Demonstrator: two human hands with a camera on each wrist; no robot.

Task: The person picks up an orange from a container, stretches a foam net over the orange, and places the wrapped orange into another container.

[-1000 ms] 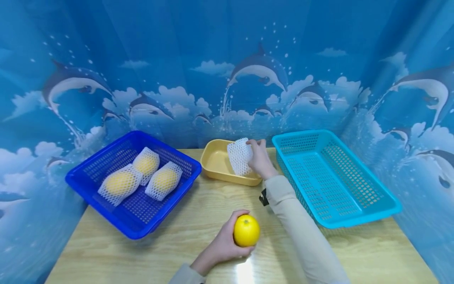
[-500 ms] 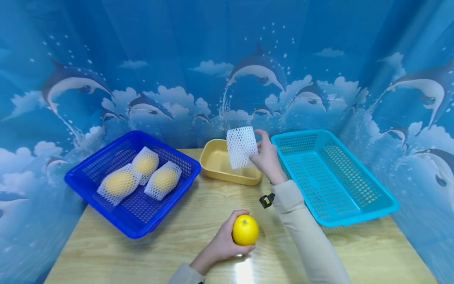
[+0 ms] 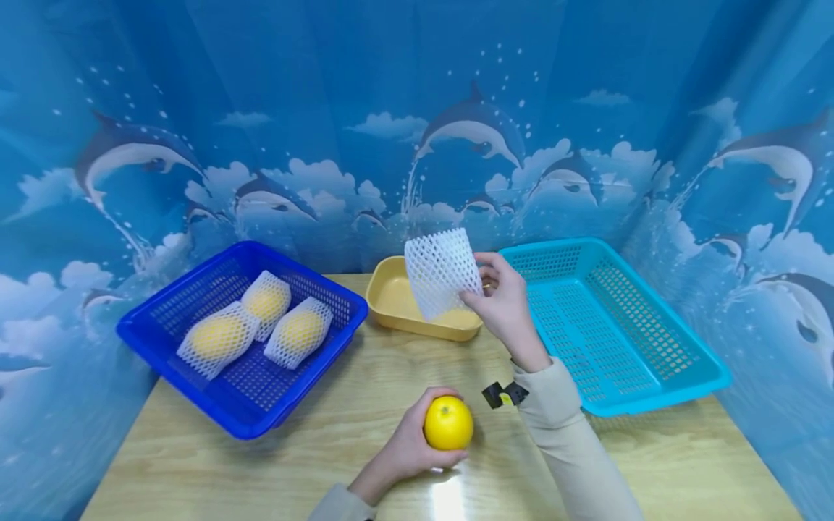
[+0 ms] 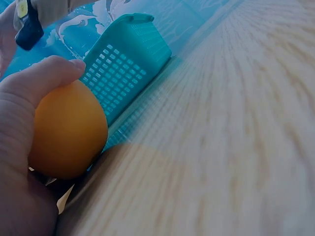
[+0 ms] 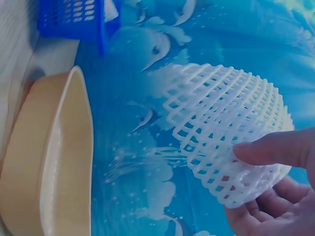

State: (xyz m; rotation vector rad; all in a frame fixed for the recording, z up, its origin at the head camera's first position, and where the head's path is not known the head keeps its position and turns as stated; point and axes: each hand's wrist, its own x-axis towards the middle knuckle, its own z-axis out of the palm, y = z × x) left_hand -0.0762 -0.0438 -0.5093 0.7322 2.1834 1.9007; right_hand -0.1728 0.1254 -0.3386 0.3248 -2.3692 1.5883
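Observation:
My left hand (image 3: 413, 439) grips a yellow-orange round fruit (image 3: 448, 423), which looks like an orange, low over the front middle of the table. In the left wrist view the thumb curls over the orange (image 4: 71, 130). My right hand (image 3: 507, 304) pinches a white foam fruit net (image 3: 443, 271) between thumb and fingers. The net hangs in the air above the yellow tub (image 3: 417, 325), partly hiding it. Its mesh (image 5: 226, 128) is spread out flat-sided in the right wrist view.
On the left stands a dark blue basket (image 3: 260, 427) with three yellow fruits (image 3: 218, 339) in foam nets. A turquoise basket (image 3: 664, 405) stands on the right. Behind the wooden table (image 3: 215, 477) hangs a blue dolphin curtain (image 3: 365, 87).
My right hand has lifted the foam net up out of the yellow tub and drawn it back toward me. My left hand stays in place with the orange.

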